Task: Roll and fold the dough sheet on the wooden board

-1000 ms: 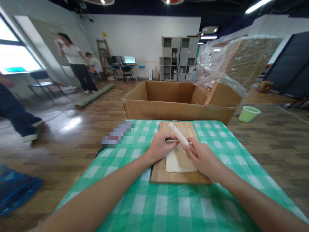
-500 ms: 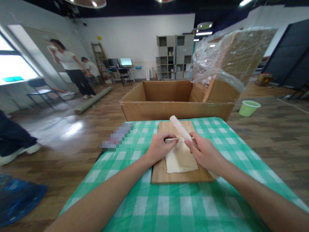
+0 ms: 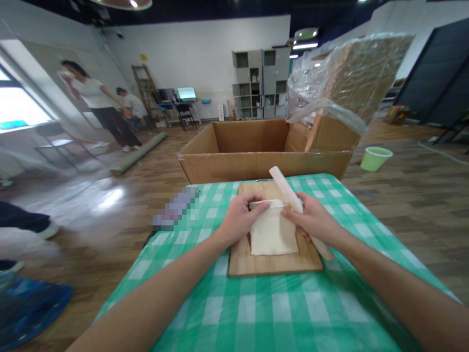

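Observation:
A pale sheet of dough (image 3: 273,234) lies on a wooden board (image 3: 271,261) on the green checked table (image 3: 256,313). My left hand (image 3: 240,217) is closed, pinching the dough's far left edge. My right hand (image 3: 313,220) is closed round a pale rolling pin (image 3: 287,188), which slants from behind the dough's far right corner to under my wrist. Its fingertips also touch the dough's far right edge.
A large open cardboard box (image 3: 264,164) stands right behind the table, with a plastic-wrapped panel (image 3: 351,78) leaning over its right side. A green bucket (image 3: 375,157) sits on the wood floor at right. People (image 3: 95,105) stand far left. A blue bag (image 3: 29,305) lies at lower left.
Both hands have lifted the dough's far edge a little and drawn it away from me. The rolling pin has swung more upright in my right hand. A person at left has walked out of view.

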`<state>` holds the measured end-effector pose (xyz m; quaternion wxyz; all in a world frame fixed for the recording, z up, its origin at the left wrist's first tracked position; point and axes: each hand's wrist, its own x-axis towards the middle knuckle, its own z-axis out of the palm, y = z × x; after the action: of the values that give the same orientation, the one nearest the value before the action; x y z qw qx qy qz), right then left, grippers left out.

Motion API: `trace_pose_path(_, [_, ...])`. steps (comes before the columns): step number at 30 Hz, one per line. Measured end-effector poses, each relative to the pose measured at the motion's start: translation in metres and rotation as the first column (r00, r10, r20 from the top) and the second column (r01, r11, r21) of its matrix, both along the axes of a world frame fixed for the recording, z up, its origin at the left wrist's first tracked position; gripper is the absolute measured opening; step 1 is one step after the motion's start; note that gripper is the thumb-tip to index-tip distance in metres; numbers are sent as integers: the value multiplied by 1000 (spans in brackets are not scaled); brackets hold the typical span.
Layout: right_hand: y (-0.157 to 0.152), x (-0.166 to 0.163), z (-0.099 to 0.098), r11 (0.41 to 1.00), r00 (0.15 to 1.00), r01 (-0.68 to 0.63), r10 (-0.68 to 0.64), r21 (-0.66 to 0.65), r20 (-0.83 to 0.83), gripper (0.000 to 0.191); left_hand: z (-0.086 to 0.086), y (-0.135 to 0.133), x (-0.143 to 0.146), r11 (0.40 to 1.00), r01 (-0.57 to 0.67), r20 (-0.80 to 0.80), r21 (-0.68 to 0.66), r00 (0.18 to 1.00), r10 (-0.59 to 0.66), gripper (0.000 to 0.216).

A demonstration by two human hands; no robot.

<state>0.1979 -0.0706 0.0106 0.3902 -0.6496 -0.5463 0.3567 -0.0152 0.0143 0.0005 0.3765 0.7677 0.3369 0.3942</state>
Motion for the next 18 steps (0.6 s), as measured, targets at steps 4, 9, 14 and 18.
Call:
trace_pose_path(4, [2, 5, 2, 993, 960, -77, 48, -93, -277, 38, 4, 6, 0, 1000, 18, 60, 18, 998, -19, 27])
trace_pose_path(9, [4, 10, 7, 999, 919, -14, 28, 38, -394, 40, 37, 10, -10, 981, -117, 114, 155, 988, 100, 23])
trace_pose_path(14, [12, 23, 10, 983, 872, 130, -50, 131, -486, 39, 54, -8, -14, 968, 80, 70, 239, 993, -99, 19])
trace_pose_path(18, [17, 33, 8, 971, 862, 215, -138, 105, -489, 32, 31, -25, -8, 861, 479, -327, 174, 852, -408, 17])
